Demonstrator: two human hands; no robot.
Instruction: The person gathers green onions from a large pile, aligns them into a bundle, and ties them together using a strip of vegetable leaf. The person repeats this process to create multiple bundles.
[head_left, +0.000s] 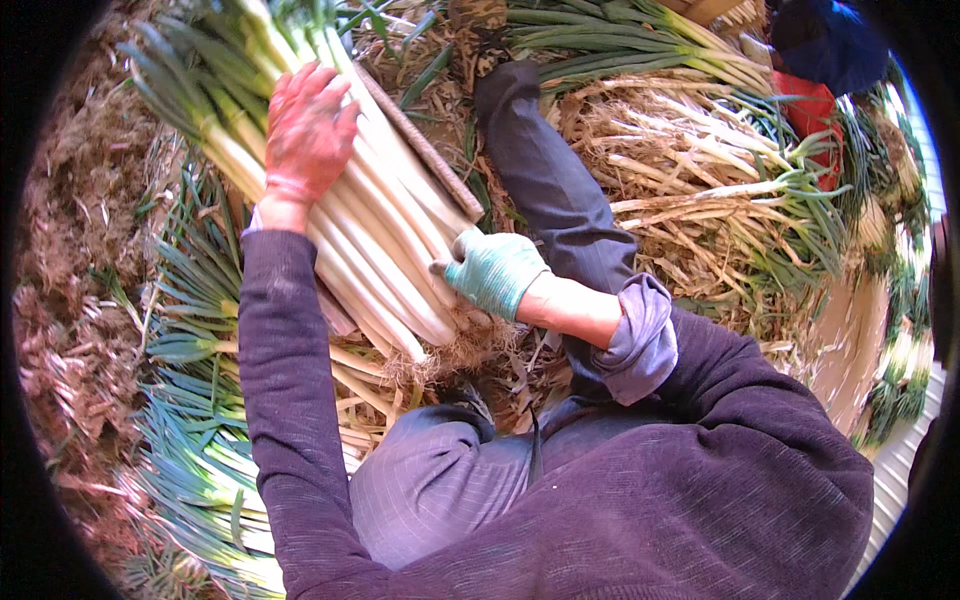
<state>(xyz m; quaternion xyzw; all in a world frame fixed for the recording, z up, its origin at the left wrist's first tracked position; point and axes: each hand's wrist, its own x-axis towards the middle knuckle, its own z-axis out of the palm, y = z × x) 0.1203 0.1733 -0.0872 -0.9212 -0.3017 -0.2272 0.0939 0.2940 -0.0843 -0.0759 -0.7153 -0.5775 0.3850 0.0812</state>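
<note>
A thick bundle of long white-stalked green onions or leeks (375, 225) lies slantwise before me, its green leaves at the upper left and its stringy roots towards my lap. My left hand (309, 131), in a red-orange glove and a little blurred, grips over the stalks near where they turn green. At the lower right side of the bundle, my right hand (491, 274) in a teal knitted glove has its fingers curled against the stalks close to the root ends. A rough brown bar (424, 142) runs along the bundle's right side. The undersides of both hands are hidden.
Untrimmed onions with dirty roots (675, 180) are heaped at the right, beyond my outstretched leg. More onions with green leaves (199, 442) lie along the left. Dry peelings (75, 315) cover the ground at the far left. A blue and a red item (814, 112) show at the upper right.
</note>
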